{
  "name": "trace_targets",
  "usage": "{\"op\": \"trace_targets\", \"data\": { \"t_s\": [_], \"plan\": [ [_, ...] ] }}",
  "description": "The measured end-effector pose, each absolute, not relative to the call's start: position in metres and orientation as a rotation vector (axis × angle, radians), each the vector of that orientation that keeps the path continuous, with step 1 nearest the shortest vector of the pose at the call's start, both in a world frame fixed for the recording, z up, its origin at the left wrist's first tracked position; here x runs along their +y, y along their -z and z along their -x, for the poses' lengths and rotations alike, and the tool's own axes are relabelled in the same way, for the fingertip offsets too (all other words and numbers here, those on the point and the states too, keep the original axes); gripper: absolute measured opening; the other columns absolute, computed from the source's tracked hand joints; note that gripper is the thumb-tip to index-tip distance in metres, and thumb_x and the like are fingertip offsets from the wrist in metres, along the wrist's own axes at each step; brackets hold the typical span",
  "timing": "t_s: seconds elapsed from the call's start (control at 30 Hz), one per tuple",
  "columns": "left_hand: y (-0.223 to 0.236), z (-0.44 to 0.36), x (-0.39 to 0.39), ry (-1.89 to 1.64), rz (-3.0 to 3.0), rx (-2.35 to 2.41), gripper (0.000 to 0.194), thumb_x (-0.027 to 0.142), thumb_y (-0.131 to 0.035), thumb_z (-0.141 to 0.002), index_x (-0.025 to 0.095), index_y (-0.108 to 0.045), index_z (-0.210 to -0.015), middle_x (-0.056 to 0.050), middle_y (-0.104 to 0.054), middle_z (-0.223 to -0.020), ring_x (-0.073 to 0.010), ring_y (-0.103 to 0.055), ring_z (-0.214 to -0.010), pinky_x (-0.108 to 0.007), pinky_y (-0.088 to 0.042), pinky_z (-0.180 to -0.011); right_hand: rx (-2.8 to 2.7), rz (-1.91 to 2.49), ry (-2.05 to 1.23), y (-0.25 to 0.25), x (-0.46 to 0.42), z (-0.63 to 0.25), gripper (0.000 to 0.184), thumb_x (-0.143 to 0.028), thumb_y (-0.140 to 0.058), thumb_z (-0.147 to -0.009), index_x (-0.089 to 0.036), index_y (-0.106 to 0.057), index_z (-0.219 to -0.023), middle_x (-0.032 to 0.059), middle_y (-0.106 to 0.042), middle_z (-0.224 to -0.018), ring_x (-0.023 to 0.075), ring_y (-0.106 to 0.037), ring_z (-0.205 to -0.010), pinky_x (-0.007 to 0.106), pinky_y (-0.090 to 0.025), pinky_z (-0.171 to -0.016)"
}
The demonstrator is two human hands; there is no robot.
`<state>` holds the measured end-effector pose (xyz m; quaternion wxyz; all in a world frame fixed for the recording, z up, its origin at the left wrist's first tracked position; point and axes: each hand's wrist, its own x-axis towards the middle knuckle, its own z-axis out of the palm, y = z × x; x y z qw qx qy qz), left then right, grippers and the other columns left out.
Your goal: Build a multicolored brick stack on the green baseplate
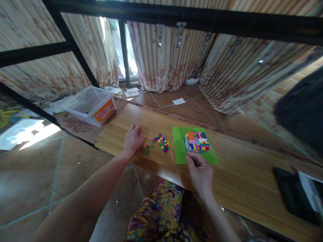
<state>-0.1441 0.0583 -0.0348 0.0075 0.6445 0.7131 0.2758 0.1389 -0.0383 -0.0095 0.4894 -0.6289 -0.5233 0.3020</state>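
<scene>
A block (198,141) built of multicoloured toy bricks stands on a green studded baseplate (178,148). My right hand (201,171) is at the plate's front edge, just below the block, with thumb and forefinger pinched together. Whatever sits between those fingertips is too small or hidden to make out. Loose small bricks (164,144) in several colours are scattered to the left of the plate. Beyond their left side, my left hand (133,137) rests on the wooden table (151,117) with its fingers curled in, and no object shows in it.
A clear plastic bin (87,106) with an orange label stands past the table's left end. Black metal bars (176,16) cross above the far side, in front of curtains (171,57). A dark flat object (290,191) lies at the right end, and papers (179,101) lie on the floor.
</scene>
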Motion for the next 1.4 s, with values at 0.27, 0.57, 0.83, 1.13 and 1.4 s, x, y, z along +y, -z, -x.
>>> {"op": "trace_targets", "data": {
  "t_s": [0.27, 0.57, 0.83, 1.13, 1.4],
  "plan": [
    [0.035, 0.144, 0.059, -0.857, -2.012, 2.219, 0.021, 0.019, -0.042, -0.089, 0.019, -0.063, -0.089, -0.009, -0.061, -0.096, -0.0209, -0.06, -0.093, -0.031, -0.047, -0.081, -1.795, 1.513, -0.567, 0.012, -0.015, -0.099, 0.025, -0.023, -0.049, -0.087, -0.019, -0.071, -0.098, 0.0089, -0.07, -0.094, 0.0222, -0.065, -0.087, 0.034, -0.049, -0.08],
    [0.035, 0.145, 0.058, -0.865, -2.022, 2.233, 0.02, 0.019, -0.043, -0.089, 0.019, -0.063, -0.089, -0.009, -0.062, -0.096, -0.0207, -0.06, -0.092, -0.031, -0.047, -0.08, -1.988, 1.562, -0.448, 0.019, 0.007, -0.085, 0.022, -0.015, -0.049, -0.089, -0.019, -0.07, -0.085, 0.0077, -0.064, -0.087, 0.0204, -0.061, -0.08, 0.031, -0.046, -0.075],
    [0.035, 0.146, 0.059, -0.85, -2.061, 2.245, 0.021, 0.02, -0.043, -0.088, 0.019, -0.063, -0.088, -0.008, -0.063, -0.095, -0.0214, -0.061, -0.092, -0.031, -0.047, -0.079, -1.666, 1.483, -0.602, 0.001, -0.017, -0.103, 0.02, -0.031, -0.054, -0.089, -0.021, -0.071, -0.086, 0.0062, -0.069, -0.088, 0.019, -0.063, -0.079, 0.03, -0.048, -0.074],
    [0.034, 0.147, 0.06, -0.868, -2.065, 2.242, 0.02, 0.022, -0.044, -0.088, 0.02, -0.064, -0.088, -0.009, -0.063, -0.094, -0.0222, -0.061, -0.091, -0.031, -0.046, -0.077, -1.057, 1.66, -0.537, 0.009, -0.02, -0.191, 0.033, -0.046, -0.065, -0.078, -0.016, -0.073, -0.089, 0.0072, -0.074, -0.082, 0.0197, -0.066, -0.072, 0.031, -0.049, -0.069],
    [0.034, 0.147, 0.061, -0.859, -2.053, 2.255, 0.022, 0.024, -0.043, -0.089, 0.02, -0.065, -0.089, -0.009, -0.062, -0.095, -0.0217, -0.062, -0.088, -0.031, -0.047, -0.075, -1.061, 1.68, -0.543, 0.018, 0.004, -0.2, 0.038, -0.048, -0.066, -0.077, -0.014, -0.074, -0.09, 0.0106, -0.075, -0.086, 0.0203, -0.066, -0.072, 0.032, -0.05, -0.07]
  ]
}}
